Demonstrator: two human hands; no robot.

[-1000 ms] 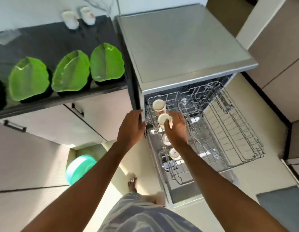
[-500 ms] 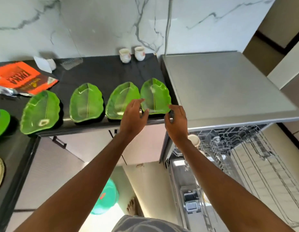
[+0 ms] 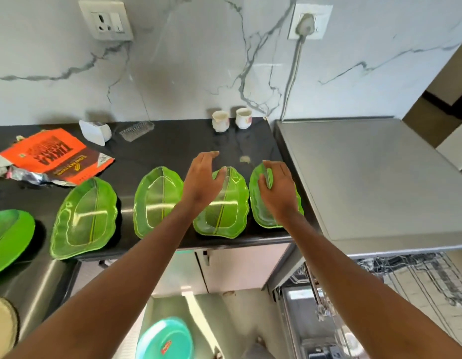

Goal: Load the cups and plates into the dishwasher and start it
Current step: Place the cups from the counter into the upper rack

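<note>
Several green leaf-shaped plates lie in a row on the black counter (image 3: pixel 173 141): one at the left (image 3: pixel 85 218), one in the middle (image 3: pixel 157 200), one under my left hand (image 3: pixel 224 216) and one under my right hand (image 3: pixel 261 203). My left hand (image 3: pixel 202 180) hovers open above them, fingers spread. My right hand (image 3: pixel 277 189) is open too, fingers over the rightmost plate. Two white cups (image 3: pixel 220 121) (image 3: pixel 243 117) stand at the counter's back edge by the wall. The dishwasher (image 3: pixel 367 177) stands at the right with its wire rack (image 3: pixel 418 286) pulled out.
An orange snack packet (image 3: pixel 54 156) and a small white holder (image 3: pixel 95 132) lie at the back left. Another green plate (image 3: pixel 7 234) sits at the far left. A teal lid (image 3: pixel 163 338) lies on the floor below. A plugged cable (image 3: pixel 293 73) runs down the wall.
My view has lifted from the dishwasher rack to the counter. Both hands left the rack and moved up and forward over the green plates, past the counter edge.
</note>
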